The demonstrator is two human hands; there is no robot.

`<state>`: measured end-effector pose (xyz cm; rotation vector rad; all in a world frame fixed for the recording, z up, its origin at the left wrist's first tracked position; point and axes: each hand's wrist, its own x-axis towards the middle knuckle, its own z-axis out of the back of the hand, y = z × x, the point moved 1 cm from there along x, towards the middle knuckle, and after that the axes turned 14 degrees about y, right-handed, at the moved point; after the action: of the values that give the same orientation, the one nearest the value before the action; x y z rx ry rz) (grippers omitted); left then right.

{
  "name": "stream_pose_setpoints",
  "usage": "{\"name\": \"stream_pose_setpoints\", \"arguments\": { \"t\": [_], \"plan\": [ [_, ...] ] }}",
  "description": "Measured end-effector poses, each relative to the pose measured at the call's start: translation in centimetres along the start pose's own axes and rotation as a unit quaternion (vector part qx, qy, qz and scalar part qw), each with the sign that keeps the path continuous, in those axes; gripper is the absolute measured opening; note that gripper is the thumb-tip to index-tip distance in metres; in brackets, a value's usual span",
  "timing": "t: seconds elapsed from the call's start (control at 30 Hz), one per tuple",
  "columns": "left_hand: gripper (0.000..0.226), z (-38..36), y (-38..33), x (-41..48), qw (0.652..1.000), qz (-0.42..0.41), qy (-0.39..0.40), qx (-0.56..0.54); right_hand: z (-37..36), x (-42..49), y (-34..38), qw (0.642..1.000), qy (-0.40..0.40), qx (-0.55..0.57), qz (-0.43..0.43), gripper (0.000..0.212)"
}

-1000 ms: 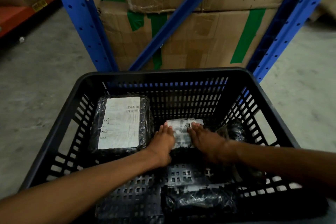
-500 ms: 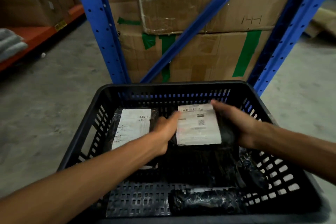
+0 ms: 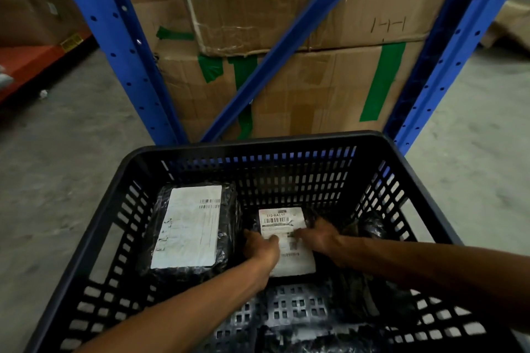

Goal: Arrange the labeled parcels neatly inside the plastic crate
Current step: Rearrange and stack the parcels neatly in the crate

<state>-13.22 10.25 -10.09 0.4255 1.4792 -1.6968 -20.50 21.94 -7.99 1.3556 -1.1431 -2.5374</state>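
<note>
I observe a black slotted plastic crate (image 3: 114, 200) on the concrete floor (image 3: 57, 166). At its left lies a large parcel (image 3: 226, 226), glossy black wrap, broad white rectangular label. Beside it, centre, a small parcel (image 3: 286, 226) with a barcoded label lies flat on the perforated base. The left hand (image 3: 262, 249) and right hand (image 3: 321, 236) rest on it, fingers spread, each grip loose and pressing rather than closed. Half a second ago this parcel was raised between both hands; it now sits down. Crumpled black wrapping (image 3: 370, 228) lies right.
</note>
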Motion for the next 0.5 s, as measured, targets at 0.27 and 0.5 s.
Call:
{"name": "stream_pose_setpoints", "arguments": {
  "t": [0.27, 0.5],
  "plan": [
    [0.101, -1.2, -1.8, 0.5, 0.995, 0.019, -0.002, 0.094, 0.2, 0.5, 0.8, 0.986, -0.025, -0.143, -0.081, 0.073],
    [0.081, 1.6, -2.3, -4.4, 0.979, -0.09, 0.072, 0.168, 3.7, -6.3, 4.6, 0.911, 0.011, -0.411, 0.046, 0.04]
  ]
}}
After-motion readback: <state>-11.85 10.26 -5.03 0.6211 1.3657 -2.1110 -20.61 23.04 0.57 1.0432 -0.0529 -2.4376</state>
